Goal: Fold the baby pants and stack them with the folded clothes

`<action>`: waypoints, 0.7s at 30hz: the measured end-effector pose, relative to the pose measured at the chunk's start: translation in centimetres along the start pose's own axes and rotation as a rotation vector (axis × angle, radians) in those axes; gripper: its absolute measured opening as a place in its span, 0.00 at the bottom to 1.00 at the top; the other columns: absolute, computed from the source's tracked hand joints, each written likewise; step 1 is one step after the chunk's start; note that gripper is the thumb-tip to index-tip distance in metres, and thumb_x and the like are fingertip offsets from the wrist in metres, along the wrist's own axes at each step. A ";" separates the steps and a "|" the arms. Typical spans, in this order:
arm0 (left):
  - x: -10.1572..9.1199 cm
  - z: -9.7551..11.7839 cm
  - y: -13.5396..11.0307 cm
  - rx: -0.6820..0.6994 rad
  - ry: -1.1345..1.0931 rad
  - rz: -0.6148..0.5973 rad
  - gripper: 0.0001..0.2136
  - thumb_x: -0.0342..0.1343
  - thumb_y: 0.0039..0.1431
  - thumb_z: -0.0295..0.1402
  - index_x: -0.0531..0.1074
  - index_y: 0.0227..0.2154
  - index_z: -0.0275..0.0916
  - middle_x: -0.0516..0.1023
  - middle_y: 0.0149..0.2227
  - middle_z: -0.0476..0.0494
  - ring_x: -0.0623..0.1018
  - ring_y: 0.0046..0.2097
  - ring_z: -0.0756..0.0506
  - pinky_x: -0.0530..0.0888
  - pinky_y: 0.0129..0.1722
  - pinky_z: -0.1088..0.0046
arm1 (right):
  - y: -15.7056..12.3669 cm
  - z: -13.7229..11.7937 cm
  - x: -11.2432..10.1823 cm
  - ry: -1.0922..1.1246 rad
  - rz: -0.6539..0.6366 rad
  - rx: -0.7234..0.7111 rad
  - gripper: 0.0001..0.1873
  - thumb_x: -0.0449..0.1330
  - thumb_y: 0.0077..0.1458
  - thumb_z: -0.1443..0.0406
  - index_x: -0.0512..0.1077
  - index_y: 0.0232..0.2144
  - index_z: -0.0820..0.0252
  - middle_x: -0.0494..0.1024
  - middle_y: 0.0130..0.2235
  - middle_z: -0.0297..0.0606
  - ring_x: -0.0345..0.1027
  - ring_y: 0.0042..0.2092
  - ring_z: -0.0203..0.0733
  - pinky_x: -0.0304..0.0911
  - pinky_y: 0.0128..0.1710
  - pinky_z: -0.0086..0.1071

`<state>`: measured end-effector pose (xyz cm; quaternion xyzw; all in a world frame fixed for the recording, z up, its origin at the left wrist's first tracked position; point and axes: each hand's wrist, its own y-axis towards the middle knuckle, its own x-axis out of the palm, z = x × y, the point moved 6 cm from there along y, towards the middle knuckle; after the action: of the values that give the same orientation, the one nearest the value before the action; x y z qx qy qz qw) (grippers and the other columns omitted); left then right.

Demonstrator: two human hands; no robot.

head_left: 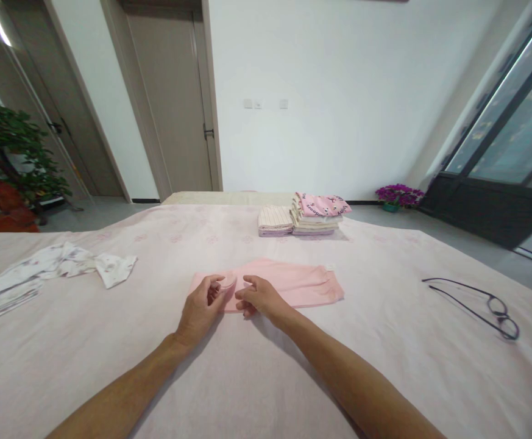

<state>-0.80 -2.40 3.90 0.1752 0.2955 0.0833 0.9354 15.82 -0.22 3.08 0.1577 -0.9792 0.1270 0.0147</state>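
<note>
A small pink garment (293, 281) lies flat on the pale pink bed sheet (266, 372), stretched out left to right. My left hand (200, 308) pinches the garment's rolled left end, fingers curled round the fabric. My right hand (259, 297) rests just beside it, fingers closed on the front edge of the same garment. Both forearms reach in from the bottom of the view.
A stack of folded clothes (314, 214) with a striped pile (275, 221) beside it sits at the far side of the bed. A loose white patterned garment (64, 263) lies at the left. A pair of glasses (480, 305) lies at the right. Doors, a plant and flowers stand beyond.
</note>
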 end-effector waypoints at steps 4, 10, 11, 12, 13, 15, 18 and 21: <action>0.4 -0.3 -0.2 0.013 -0.048 -0.040 0.16 0.54 0.60 0.45 0.70 0.47 0.43 0.78 0.38 0.45 0.77 0.35 0.47 0.74 0.39 0.69 | 0.7 0.0 1.0 0.115 -0.040 0.008 0.22 0.63 0.50 0.67 0.68 0.48 0.68 0.77 0.25 0.36 0.71 0.24 0.35 0.68 0.23 0.27; 1.2 -0.2 -0.4 -0.005 -0.137 -0.170 0.16 0.54 0.61 0.44 0.70 0.47 0.42 0.79 0.39 0.44 0.79 0.37 0.46 0.75 0.39 0.70 | 1.1 0.4 1.4 0.166 0.030 0.006 0.17 0.61 0.47 0.71 0.69 0.42 0.63 0.77 0.26 0.34 0.73 0.25 0.36 0.69 0.22 0.25; 1.3 -0.1 -0.4 0.000 -0.142 -0.183 0.15 0.54 0.62 0.44 0.70 0.47 0.42 0.79 0.39 0.44 0.80 0.38 0.46 0.75 0.40 0.70 | 1.1 0.4 1.4 0.164 0.036 0.005 0.19 0.62 0.47 0.71 0.68 0.44 0.63 0.77 0.26 0.33 0.74 0.25 0.36 0.69 0.21 0.25; 1.3 0.0 -0.3 0.005 -0.143 -0.192 0.15 0.53 0.63 0.44 0.70 0.47 0.42 0.80 0.40 0.44 0.80 0.39 0.46 0.75 0.40 0.70 | 1.1 0.4 1.5 0.163 0.031 0.001 0.21 0.62 0.46 0.72 0.67 0.46 0.64 0.77 0.26 0.33 0.74 0.24 0.36 0.68 0.21 0.25; 1.3 0.0 -0.3 0.008 -0.143 -0.199 0.15 0.53 0.63 0.44 0.70 0.47 0.42 0.80 0.39 0.44 0.79 0.38 0.46 0.74 0.40 0.70 | 1.1 0.4 1.6 0.162 0.022 -0.005 0.24 0.62 0.46 0.72 0.66 0.48 0.64 0.77 0.25 0.32 0.73 0.24 0.36 0.68 0.21 0.24; 1.4 0.0 -0.3 0.002 -0.155 -0.211 0.15 0.52 0.63 0.43 0.70 0.47 0.41 0.80 0.37 0.45 0.79 0.36 0.46 0.74 0.39 0.70 | 1.0 0.4 1.6 0.166 0.009 -0.019 0.28 0.62 0.46 0.72 0.64 0.51 0.65 0.77 0.25 0.32 0.73 0.24 0.36 0.68 0.21 0.24; 1.6 -0.3 -0.3 -0.028 -0.216 -0.221 0.14 0.52 0.64 0.42 0.69 0.47 0.41 0.79 0.34 0.46 0.78 0.33 0.48 0.73 0.36 0.71 | 0.9 0.4 1.6 0.162 0.008 -0.026 0.31 0.64 0.45 0.71 0.63 0.53 0.65 0.77 0.25 0.31 0.72 0.24 0.34 0.67 0.21 0.23; 1.9 -0.7 -0.3 -0.059 -0.288 -0.236 0.14 0.53 0.63 0.41 0.69 0.46 0.40 0.79 0.35 0.45 0.77 0.33 0.48 0.74 0.36 0.72 | 0.8 0.3 1.7 0.150 -0.007 -0.042 0.29 0.63 0.43 0.71 0.65 0.51 0.65 0.77 0.24 0.31 0.72 0.23 0.34 0.67 0.21 0.23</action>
<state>0.36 -1.97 2.27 0.1218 0.1743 -0.0441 0.9761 13.97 -0.03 2.68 0.1507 -0.9772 0.1177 0.0918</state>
